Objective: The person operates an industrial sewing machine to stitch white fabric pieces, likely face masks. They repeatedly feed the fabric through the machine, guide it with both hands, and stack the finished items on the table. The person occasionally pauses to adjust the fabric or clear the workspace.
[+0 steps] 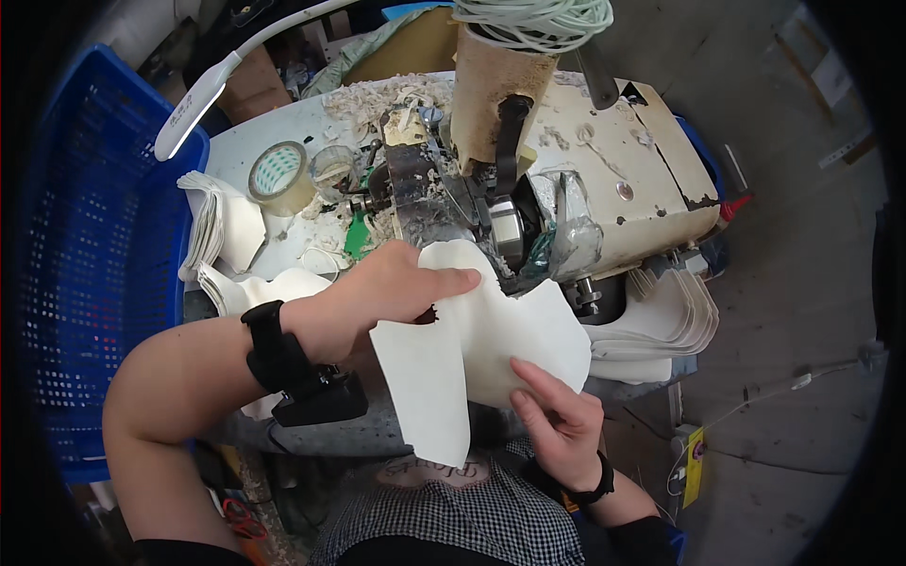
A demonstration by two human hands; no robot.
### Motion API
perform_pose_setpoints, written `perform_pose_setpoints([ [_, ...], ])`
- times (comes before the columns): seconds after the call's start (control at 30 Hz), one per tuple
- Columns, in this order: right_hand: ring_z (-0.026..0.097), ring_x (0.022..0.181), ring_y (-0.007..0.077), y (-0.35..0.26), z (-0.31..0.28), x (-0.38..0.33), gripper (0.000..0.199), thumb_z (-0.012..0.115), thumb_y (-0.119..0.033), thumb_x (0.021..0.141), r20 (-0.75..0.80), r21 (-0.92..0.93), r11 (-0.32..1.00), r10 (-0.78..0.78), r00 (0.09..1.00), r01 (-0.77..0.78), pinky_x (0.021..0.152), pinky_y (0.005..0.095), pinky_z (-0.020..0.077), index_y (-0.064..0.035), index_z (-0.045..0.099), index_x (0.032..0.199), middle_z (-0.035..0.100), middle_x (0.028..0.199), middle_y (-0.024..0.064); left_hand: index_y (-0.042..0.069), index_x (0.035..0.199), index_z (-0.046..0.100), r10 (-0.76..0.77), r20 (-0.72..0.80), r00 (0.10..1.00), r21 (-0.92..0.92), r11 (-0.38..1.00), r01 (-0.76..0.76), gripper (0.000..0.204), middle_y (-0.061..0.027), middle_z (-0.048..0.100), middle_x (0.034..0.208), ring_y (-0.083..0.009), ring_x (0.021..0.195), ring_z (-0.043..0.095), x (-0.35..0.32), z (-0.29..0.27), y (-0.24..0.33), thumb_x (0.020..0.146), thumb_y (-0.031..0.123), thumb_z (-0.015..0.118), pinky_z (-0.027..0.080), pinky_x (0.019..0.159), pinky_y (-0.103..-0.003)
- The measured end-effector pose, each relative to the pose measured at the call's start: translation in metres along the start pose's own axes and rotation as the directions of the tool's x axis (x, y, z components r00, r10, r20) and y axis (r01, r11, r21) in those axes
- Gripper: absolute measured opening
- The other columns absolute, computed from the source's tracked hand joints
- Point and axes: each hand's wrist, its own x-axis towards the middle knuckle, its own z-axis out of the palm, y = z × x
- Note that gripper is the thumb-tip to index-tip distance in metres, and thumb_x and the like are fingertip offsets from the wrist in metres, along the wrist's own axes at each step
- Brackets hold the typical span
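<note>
A white cut-out sheet (514, 330), leather-like with curved and notched edges, is held in front of a skiving-type machine (425, 179). My left hand (382, 288) is closed on its upper left part, thumb on top and the other fingers mostly hidden. One long flap of the sheet hangs down toward my apron. My right hand (564, 424) lies at the lower right edge, index finger and thumb stretched out against the sheet, not wrapped round it. Just beyond the sheet's top edge is the machine's round metal drum (507, 229).
Stacked white pieces lie at the left (222, 226) and a pile at the right (651, 321). A tape roll (280, 177), shavings (377, 99) and a lamp (196, 108) are around the machine. A blue basket (109, 264) stands left; a cord-topped post (500, 85) rises behind.
</note>
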Motion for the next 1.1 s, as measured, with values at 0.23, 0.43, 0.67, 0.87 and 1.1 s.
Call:
perform_pose_setpoints([
  [0.23, 0.058, 0.071, 0.0039, -0.004, -0.007, 0.013, 0.031, 0.064, 0.001, 0.085, -0.002, 0.124, 0.982, 0.141, 0.99, -0.139, 0.065, 0.018, 0.0457, -0.0021, 0.065, 0.116, 0.07, 0.095, 0.0064, -0.009, 0.095, 0.064, 0.095, 0.092, 0.991, -0.176, 0.981, -0.078, 0.037, -0.0097, 0.067, 0.082, -0.0141, 0.067, 0.065, 0.008, -0.003, 0.007, 0.088, 0.028, 0.065, 0.051, 0.059, -0.027],
  [0.43, 0.046, 0.056, -0.0006, -0.011, -0.026, 0.024, 0.025, 0.064, -0.001, 0.085, -0.093, 0.002, 0.997, 0.075, 0.993, -0.075, 0.052, 0.0151, 0.0357, -0.002, 0.068, 0.109, 0.067, 0.08, 0.0007, -0.002, 0.089, 0.067, 0.055, 0.141, 0.988, -0.051, 0.998, -0.048, 0.048, -0.0044, 0.066, 0.077, -0.0112, 0.064, 0.065, 0.011, 0.0, 0.023, 0.093, 0.044, 0.056, 0.05, 0.055, -0.021],
  [0.67, 0.069, 0.08, 0.0207, -0.023, -0.036, 0.019, 0.03, 0.065, -0.001, 0.081, 0.132, -0.163, 0.986, -0.021, 0.991, 0.042, 0.073, 0.0284, 0.0532, -0.0023, 0.066, 0.111, 0.07, 0.092, 0.0137, -0.004, 0.108, 0.065, 0.164, 0.302, 0.939, 0.207, 0.95, -0.232, 0.037, -0.011, 0.068, 0.102, -0.0166, 0.091, 0.064, -0.005, -0.03, 0.03, 0.09, 0.028, 0.063, 0.049, 0.084, -0.029],
  [0.87, 0.063, 0.098, 0.0381, -0.029, -0.024, 0.013, 0.076, 0.066, -0.016, 0.086, 0.562, 0.074, 0.992, -0.124, 0.818, 0.1, 0.085, 0.0363, 0.0502, -0.0024, 0.023, 0.147, 0.055, 0.124, 0.0242, 0.003, 0.095, 0.068, 0.432, 0.4, 0.808, 0.716, 0.404, -0.57, 0.026, -0.0112, 0.068, 0.085, -0.0201, 0.08, 0.065, 0.002, -0.054, 0.04, 0.08, 0.024, 0.07, 0.048, 0.074, -0.029],
  [1.1, 0.058, 0.089, 0.0455, -0.031, 0.016, 0.025, 0.1, 0.064, -0.01, 0.084, 0.798, 0.258, 0.964, -0.175, 0.576, -0.064, 0.085, 0.0427, 0.0459, 0.0001, -0.014, 0.146, 0.044, 0.124, 0.034, 0.003, 0.086, 0.069, 0.236, 0.422, 0.876, 0.78, 0.399, -0.483, 0.023, -0.0079, 0.068, 0.077, -0.0168, 0.072, 0.063, 0.006, -0.072, 0.07, 0.078, 0.024, 0.07, 0.048, 0.068, -0.029],
])
